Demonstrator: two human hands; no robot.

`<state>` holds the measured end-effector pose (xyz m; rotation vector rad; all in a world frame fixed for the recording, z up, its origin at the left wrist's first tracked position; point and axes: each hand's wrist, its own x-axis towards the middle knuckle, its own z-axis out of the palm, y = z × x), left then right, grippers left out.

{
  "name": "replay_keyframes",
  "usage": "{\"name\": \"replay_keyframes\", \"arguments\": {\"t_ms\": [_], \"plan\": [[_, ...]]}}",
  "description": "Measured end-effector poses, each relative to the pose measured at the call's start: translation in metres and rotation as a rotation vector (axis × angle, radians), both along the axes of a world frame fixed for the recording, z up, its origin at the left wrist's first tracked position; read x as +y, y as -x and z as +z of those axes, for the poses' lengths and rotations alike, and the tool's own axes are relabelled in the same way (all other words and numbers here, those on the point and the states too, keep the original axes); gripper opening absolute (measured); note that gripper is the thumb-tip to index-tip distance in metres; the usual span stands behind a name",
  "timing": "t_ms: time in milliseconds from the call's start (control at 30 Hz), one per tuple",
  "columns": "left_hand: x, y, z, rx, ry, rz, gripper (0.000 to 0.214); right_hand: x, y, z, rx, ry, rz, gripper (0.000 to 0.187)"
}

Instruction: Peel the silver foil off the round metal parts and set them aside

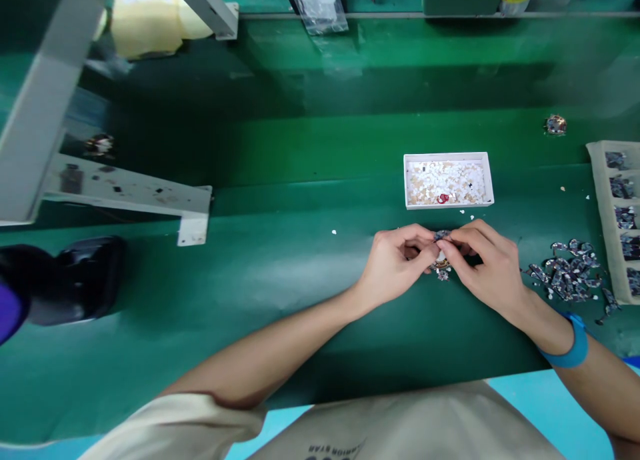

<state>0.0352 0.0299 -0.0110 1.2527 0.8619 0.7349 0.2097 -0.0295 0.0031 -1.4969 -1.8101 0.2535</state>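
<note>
My left hand [397,260] and my right hand [487,263] meet over the green table, fingertips pinched together on a small round patterned part [442,263] with a white piece at its middle. Both hands grip it just in front of a white tray [447,157] filled with small white bits and one red piece. My right wrist wears a blue band [575,345]. A heap of dark curved patterned pieces [567,273] lies on the table right of my right hand.
A beige tray [603,207] with dark parts in compartments stands at the right edge. One finished-looking round part [555,125] lies farther back. A grey metal frame [120,190] and a black device [75,280] occupy the left side. Plastic bags lie at the back.
</note>
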Motion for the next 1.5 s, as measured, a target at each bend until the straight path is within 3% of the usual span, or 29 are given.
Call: {"name": "replay_keyframes", "arguments": {"t_ms": [333, 767, 1100, 1233, 1367, 1500], "plan": [[0.004, -0.002, 0.004, -0.106, 0.135, 0.081, 0.021, -0.002, -0.004, 0.005, -0.206, -0.077, 0.057, 0.014], [-0.002, 0.001, -0.009, -0.128, 0.093, 0.032, 0.029, 0.003, -0.004, -0.001, 0.124, 0.086, 0.011, 0.005], [0.001, 0.0, -0.004, -0.162, 0.083, 0.076, 0.021, 0.002, -0.008, -0.006, 0.042, 0.067, 0.121, 0.007], [0.001, -0.001, -0.005, -0.131, 0.05, 0.09, 0.018, 0.002, -0.01, -0.001, 0.124, 0.068, 0.156, 0.006], [0.0, -0.001, -0.005, -0.072, 0.025, 0.084, 0.016, 0.001, -0.011, 0.005, 0.235, 0.08, 0.087, 0.013], [-0.002, -0.001, -0.004, -0.022, -0.015, 0.062, 0.017, 0.002, -0.009, 0.007, 0.162, 0.079, 0.048, 0.017]]}}
